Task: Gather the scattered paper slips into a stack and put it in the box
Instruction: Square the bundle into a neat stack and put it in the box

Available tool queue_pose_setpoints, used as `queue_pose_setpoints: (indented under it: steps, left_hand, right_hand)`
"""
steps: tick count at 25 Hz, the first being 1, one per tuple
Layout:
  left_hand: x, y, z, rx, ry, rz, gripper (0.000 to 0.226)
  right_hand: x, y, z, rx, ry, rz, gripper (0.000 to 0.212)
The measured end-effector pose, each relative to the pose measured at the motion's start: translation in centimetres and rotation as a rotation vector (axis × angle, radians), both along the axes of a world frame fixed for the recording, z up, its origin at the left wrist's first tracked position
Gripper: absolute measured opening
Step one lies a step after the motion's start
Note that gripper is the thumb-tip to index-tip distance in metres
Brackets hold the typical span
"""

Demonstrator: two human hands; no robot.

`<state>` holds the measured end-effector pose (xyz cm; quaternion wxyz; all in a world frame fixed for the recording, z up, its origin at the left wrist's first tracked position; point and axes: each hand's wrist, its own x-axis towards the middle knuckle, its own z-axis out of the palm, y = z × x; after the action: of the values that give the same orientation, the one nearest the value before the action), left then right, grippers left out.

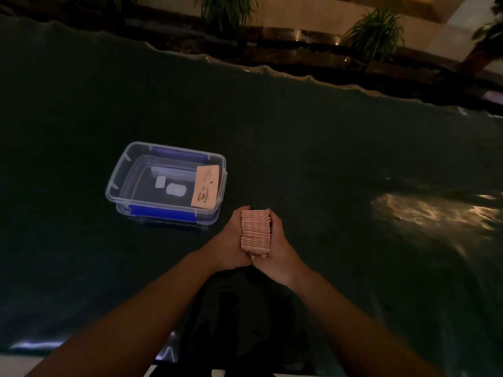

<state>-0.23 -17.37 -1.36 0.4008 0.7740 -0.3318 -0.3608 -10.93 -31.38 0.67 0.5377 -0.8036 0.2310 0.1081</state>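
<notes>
Pink paper slips, gathered edge-up into one thick stack [255, 231], sit pressed between the person's two bare hands above a dark green cloth-covered table [326, 164]. The left hand [233, 240] is clamped against the left side of the stack, fingers extended along it. The right hand [277, 244] is clamped against the right side in the same way. Both hands meet at the near end of the stack, where the thumbs close under it. Whether the stack touches the cloth or is lifted clear of it cannot be determined from this view.

A clear rectangular plastic box with blue latch clips [115, 186] stands open on the table, up and to the left of the hands and just beside them. One loose pink printed slip [205, 186] lies inside the box, along its right wall, with the printed face up. Two pale rounded patches show on the box floor; their nature cannot be determined.

Lighting is dim. A bright reflection [424, 210] lies on the cloth to the right. Potted green plants [375, 31] stand beyond the far table edge.
</notes>
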Motion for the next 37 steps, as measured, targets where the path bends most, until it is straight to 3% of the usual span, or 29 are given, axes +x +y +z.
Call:
queue_pose_setpoints:
  steps: [4, 11, 16, 19, 22, 26, 29, 31, 35, 37]
  left_hand:
    - [-0.3, -0.1, -0.5, 0.029, 0.056, 0.053, 0.077]
    - [-0.4, 0.5, -0.1, 0.008, 0.154, 0.157, 0.087]
    - [0.2, 1.4, 0.8, -0.019, 0.384, 0.256, 0.095]
    - [-0.3, 0.9, 1.7, -0.066, 0.531, 0.349, 0.095]
    - [-1.5, 0.2, 2.4, -0.104, 0.660, 0.377, 0.089]
    - [-2.1, -0.1, 2.7, -0.189, 0.850, 0.380, 0.079]
    - [-1.7, -0.1, 2.5, -0.258, 0.938, 0.420, 0.090]
    - [-1.0, 0.0, 2.4, -0.264, 0.885, 0.422, 0.096]
    - [0.4, 0.8, 1.6, 0.015, 0.388, 0.232, 0.093]
    - [0.6, 0.7, 1.0, 0.063, 0.227, 0.187, 0.099]
  right_hand:
    - [0.0, 0.4, -0.9, 0.024, 0.009, -0.028, 0.107]
    - [-0.2, -0.2, -0.5, 0.109, 0.001, -0.019, 0.105]
    - [-1.9, -0.9, -0.7, 0.329, 0.035, -0.167, 0.095]
    - [-3.2, -0.4, -1.2, 0.587, 0.081, -0.384, 0.110]
    - [-3.5, -0.1, -1.4, 0.749, 0.020, -0.470, 0.118]
    - [-3.5, -1.2, -0.8, 0.667, -0.003, -0.431, 0.112]
    - [-3.6, -2.1, -0.6, 0.568, -0.036, -0.386, 0.103]
    - [-3.5, -2.4, -0.7, 0.510, -0.082, -0.372, 0.097]
    - [-4.0, -3.5, -0.8, 0.301, -0.123, -0.347, 0.103]
    - [-4.3, -4.0, -0.9, 0.185, -0.095, -0.251, 0.111]
